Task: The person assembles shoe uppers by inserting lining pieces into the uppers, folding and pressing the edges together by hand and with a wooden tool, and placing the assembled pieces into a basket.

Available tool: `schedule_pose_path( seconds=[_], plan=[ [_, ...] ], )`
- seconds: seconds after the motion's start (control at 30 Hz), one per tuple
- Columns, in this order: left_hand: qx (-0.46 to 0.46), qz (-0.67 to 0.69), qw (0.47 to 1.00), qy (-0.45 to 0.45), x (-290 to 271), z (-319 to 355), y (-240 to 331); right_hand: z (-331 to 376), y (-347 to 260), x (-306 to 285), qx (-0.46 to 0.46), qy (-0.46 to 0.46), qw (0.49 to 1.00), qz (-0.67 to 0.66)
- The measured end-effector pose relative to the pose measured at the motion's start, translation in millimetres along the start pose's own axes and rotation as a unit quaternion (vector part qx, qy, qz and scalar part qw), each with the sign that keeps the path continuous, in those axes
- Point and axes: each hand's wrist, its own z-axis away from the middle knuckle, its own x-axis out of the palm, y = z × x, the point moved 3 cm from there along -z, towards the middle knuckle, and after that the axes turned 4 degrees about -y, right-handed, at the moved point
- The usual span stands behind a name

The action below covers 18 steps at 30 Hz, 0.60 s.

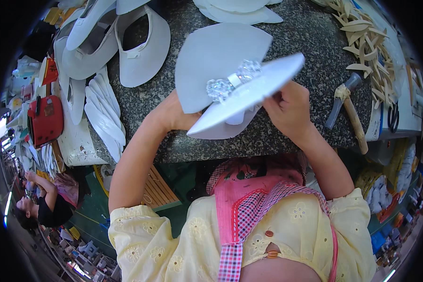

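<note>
I hold a white shoe insole (263, 87) with a clear crystal-like ornament strap (232, 80) across it, tilted above the speckled stone worktop (315, 61). My left hand (176, 113) grips its lower end from underneath. My right hand (289, 110) pinches its right edge near the upper end. Under the insole lies a flat white sole-shaped piece (211, 56) on the worktop.
White shoe uppers (143, 44) and stacked white insoles (105, 113) lie at the left. A hammer (345, 110) rests at the right beside a heap of pale wooden pieces (366, 42). A red box (44, 120) sits far left. Another person (42, 202) is at lower left.
</note>
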Motion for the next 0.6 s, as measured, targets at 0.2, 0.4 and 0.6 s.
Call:
schedule_pose_path(
  seconds=[0.2,0.4,0.6],
  plan=[
    [0.059,-0.018,0.998,0.029,-5,-6,6,-4,-1,4,-0.161,0.098,0.976,0.111],
    [-0.036,0.053,0.995,0.073,-6,-14,23,-1,17,-5,0.070,0.022,0.997,-0.021],
    [0.012,0.045,0.994,0.101,0,-11,18,-3,24,-3,0.037,0.021,0.998,0.045]
  ],
)
